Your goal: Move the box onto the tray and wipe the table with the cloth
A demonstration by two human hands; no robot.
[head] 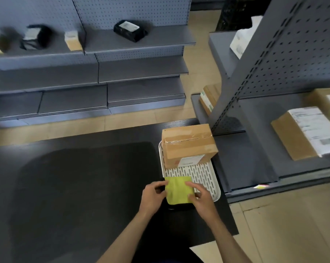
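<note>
Box [188,144] on white tray [216,194], cloth [178,189] overlapping its near-left corner.

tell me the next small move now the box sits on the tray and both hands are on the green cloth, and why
Probably draw the green cloth left off the tray onto the bare dark table and start wiping. The box already rests on the tray's far end, and the left hand and right hand both hold the folded cloth, which overlaps the tray's near corner.
</note>
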